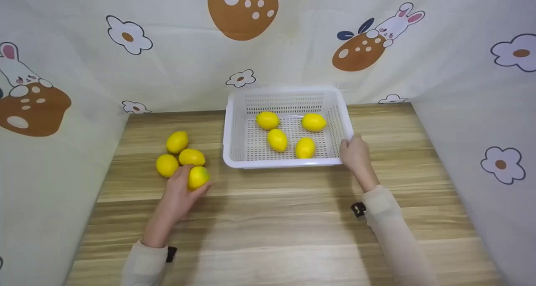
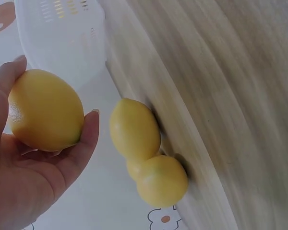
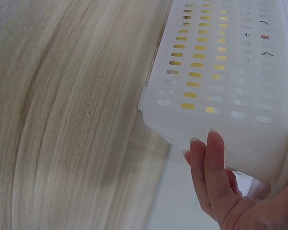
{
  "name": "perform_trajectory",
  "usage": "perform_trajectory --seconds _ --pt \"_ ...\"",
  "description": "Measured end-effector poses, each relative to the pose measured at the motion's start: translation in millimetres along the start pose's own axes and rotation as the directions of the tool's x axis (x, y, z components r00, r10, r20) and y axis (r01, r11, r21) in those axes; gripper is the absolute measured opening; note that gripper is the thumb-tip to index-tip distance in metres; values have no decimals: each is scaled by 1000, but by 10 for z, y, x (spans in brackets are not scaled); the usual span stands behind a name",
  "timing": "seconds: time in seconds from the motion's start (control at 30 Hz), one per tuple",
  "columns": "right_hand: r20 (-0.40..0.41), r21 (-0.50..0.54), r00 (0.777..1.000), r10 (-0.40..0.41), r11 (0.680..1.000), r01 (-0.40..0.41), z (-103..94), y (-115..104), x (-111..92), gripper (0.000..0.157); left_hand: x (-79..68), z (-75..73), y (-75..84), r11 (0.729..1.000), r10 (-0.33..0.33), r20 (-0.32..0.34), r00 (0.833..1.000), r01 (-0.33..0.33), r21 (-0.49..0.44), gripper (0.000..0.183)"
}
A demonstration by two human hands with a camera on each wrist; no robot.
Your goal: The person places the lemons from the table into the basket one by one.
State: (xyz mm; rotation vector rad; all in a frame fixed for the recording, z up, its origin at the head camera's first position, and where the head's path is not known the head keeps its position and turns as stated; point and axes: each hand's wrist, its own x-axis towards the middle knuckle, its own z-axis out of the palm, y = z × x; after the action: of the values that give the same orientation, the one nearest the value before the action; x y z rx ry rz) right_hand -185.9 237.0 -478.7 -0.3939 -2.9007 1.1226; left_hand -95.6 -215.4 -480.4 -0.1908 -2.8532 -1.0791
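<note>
The left hand (image 1: 179, 192) grasps one lemon (image 1: 199, 178), fingers spread to its width, thumb on the opposite side. The right hand (image 1: 356, 154) grips the white basket (image 1: 284, 163) at its near right corner; the thumb appears to bear on the rim, though it is partly hidden. Three loose lemons (image 1: 191, 157) lie on the wood-grain table (image 1: 284, 219), just beyond the left hand. Four lemons (image 1: 277, 140) lie inside the basket, well apart from that hand. A printed sheet (image 1: 180, 68) hangs behind.
</note>
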Motion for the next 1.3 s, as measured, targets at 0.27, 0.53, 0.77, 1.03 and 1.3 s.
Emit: perform_trajectory --seconds 0.27,0.53,0.77,1.03,1.3 --pt "-1 -8 1000 5 1000 -5 -5 -19 -17 42 67 -63 73 1000 2 42 999 -2 0 62" --pt "-2 -6 1000 -3 1000 3 -6 -22 -12 42 175 -122 196 1000 22 63 998 -23 14 65" --pt "0 -14 1000 3 1000 -3 -10 -21 -14 42 289 -95 297 995 96 44 994 -97 19 61" --pt "0 -16 1000 -8 1000 8 5 -20 2 39 424 -105 407 995 96 52 994 -97 23 62" --pt "-4 -27 1000 -13 1000 13 0 -4 5 41 566 -157 549 996 82 95 992 -86 37 62"
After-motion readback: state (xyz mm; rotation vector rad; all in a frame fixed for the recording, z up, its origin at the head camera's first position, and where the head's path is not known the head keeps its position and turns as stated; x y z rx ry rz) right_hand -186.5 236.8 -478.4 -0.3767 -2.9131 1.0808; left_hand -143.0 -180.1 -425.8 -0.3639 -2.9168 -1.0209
